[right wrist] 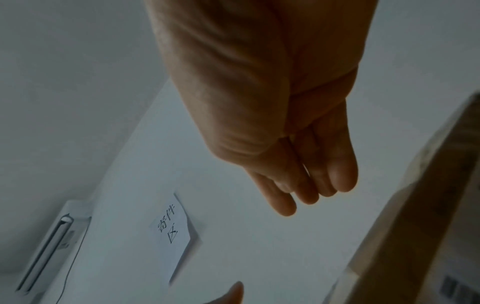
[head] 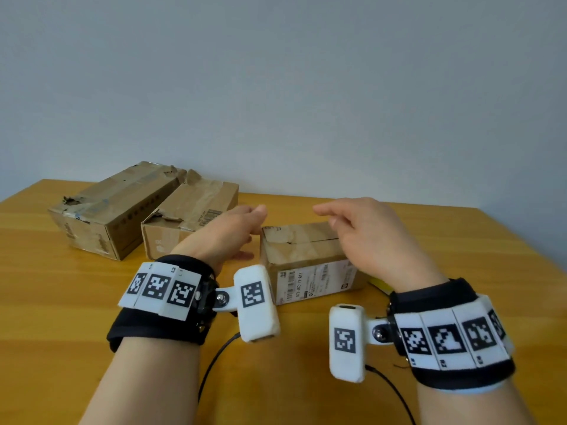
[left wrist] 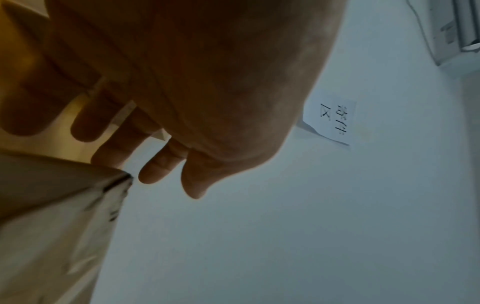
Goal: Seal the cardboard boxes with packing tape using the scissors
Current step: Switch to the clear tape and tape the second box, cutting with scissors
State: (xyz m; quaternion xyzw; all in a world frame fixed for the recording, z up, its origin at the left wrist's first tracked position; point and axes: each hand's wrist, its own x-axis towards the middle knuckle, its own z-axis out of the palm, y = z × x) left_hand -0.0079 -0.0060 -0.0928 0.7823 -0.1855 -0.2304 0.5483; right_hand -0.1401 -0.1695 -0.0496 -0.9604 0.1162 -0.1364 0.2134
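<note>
Head view alone shows the wooden counter (head: 460, 240), two torn cardboard boxes (head: 116, 210) left of the nearest box (head: 302, 250), whose flaps lie shut, contents hidden. Both hands hover released, left hand (head: 233, 231) beside it, right hand (head: 365, 237) above. Wrist views alone show a paper note (left wrist: 331, 121) on the wall.

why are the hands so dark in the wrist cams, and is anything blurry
Left wrist view: the left hand is backlit by the pale wall, so the palm reads dark; the near box is smeared.
Right wrist view: the right hand is likewise shaded, the box edge soft.
Head view: evenly lit, fingertips slightly soft.
</note>
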